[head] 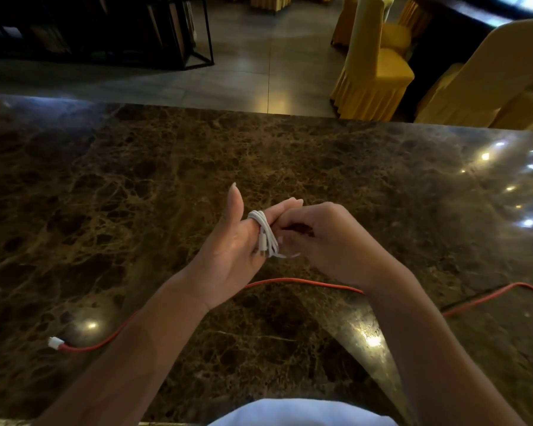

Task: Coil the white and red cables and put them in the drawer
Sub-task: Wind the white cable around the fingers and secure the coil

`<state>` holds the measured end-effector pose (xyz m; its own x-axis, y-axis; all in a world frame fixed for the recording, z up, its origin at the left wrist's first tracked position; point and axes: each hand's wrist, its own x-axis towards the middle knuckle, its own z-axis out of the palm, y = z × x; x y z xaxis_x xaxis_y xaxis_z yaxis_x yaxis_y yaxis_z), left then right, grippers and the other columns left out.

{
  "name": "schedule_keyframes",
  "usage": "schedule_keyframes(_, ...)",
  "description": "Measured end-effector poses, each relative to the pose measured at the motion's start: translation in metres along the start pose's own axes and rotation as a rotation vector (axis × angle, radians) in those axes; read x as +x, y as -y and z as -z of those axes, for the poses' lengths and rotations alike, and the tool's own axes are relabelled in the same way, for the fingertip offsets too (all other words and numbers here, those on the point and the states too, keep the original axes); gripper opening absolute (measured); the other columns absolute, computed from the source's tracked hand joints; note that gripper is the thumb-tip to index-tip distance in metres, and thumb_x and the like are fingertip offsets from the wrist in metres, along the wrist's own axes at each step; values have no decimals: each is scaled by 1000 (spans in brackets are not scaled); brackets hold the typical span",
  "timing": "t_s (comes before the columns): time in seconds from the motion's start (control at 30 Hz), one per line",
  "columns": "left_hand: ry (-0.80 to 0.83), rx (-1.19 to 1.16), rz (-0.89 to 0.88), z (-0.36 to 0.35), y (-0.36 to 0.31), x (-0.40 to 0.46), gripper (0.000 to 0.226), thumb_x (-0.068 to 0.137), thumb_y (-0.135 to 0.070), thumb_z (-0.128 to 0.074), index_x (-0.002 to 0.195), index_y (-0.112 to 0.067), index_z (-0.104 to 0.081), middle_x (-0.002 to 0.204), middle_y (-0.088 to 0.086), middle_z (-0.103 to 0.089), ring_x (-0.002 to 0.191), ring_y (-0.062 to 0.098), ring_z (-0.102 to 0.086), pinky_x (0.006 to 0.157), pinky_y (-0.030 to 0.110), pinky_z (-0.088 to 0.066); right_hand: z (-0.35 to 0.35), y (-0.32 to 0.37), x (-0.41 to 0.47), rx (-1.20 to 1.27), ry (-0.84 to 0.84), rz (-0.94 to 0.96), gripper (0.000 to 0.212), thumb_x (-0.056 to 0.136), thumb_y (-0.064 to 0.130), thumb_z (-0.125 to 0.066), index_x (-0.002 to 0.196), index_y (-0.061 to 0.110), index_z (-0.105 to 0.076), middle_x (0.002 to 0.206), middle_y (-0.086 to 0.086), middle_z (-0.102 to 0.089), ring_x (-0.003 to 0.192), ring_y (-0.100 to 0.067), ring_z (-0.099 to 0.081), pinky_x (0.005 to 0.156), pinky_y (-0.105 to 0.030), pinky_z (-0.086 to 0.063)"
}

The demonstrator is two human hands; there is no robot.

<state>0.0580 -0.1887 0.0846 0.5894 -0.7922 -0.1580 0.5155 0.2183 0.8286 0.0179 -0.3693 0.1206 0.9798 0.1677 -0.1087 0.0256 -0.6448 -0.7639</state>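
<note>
head view: left hand (228, 241) wearing white cable (263, 233) looped round its fingers, right hand (317, 238) pinching the loose end; tucking it snug should be helping; red cable (302, 281) lying uncoiled on counter (136, 179)

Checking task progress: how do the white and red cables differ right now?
The white cable is wound in loops around the left hand fingers, with the right hand at it; the red cable lies uncoiled, stretched across the marble counter. White is off the surface, red rests on it. Neither is in a drawer.
</note>
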Motion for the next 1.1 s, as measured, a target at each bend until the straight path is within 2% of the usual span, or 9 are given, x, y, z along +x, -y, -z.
schedule_keyframes(0.07,-58,-34,-18,0,1,0,123,72,-91,-51,161,-9,-30,166,4,-39,153,14,-37,126,37,-26,0,-3,1,36,65,49,16,96,9,-67,103,18,-78,94,5,-72,84,-10,-68,77,-37,-57)
schedule_keyframes(0.17,-203,-152,-57,-1,0,2,112,81,-88,-33,161,-10,-30,166,3,-40,155,16,-34,129,43,-20,-4,-1,2,101,144,94,33,89,6,-71,119,20,-75,107,19,-59,96,1,-61,82,-18,-49)
schedule_keyframes(0.23,-293,-196,-86,-4,-2,4,106,88,-86,-21,161,-10,-31,166,3,-41,154,17,-34,129,44,-18,-18,-2,4,42,42,110,43,85,15,-78,127,22,-70,114,18,-54,106,0,-60,91,-20,-52)
schedule_keyframes(0.33,-405,-271,-131,-5,-5,6,100,92,-84,-18,160,-13,-35,164,5,-43,153,18,-37,126,44,-21,-47,1,6,-43,-152,99,57,83,38,-72,137,26,-63,123,8,-52,117,-17,-57,100,-40,-54)
schedule_keyframes(0.43,-445,-401,-172,1,-9,6,100,93,-84,-24,160,-10,-33,164,11,-42,152,25,-36,125,47,-23,-61,0,4,-10,-265,160,56,92,31,-67,146,23,-55,130,3,-56,121,-17,-57,100,-40,-53)
schedule_keyframes(0.53,-481,-418,-177,5,-7,5,101,94,-83,-25,160,-7,-32,165,14,-40,154,27,-35,128,47,-21,-62,-2,4,-142,-283,263,46,94,16,-67,139,23,-62,127,0,-59,118,-15,-59,96,-35,-54)
schedule_keyframes(0.8,-510,-448,-95,3,-5,6,102,94,-82,-27,158,-3,-35,161,17,-46,152,29,-38,126,44,-27,-47,-11,13,-316,-325,356,20,95,22,-75,114,25,-77,107,0,-67,97,-18,-66,79,-39,-59)
schedule_keyframes(1.0,-532,-474,-99,4,-10,7,103,95,-81,-26,160,-1,-28,165,20,-37,155,33,-33,128,46,-23,-47,-14,10,-326,-298,378,29,99,17,-69,126,27,-75,105,-2,-69,89,-18,-67,74,-37,-59)
schedule_keyframes(1.1,-521,-447,-53,8,-8,7,101,96,-79,-31,160,-1,-29,165,21,-36,154,32,-34,128,46,-23,-46,-9,9,-355,-266,346,28,100,26,-66,127,29,-73,101,-1,-66,84,-16,-63,70,-32,-56)
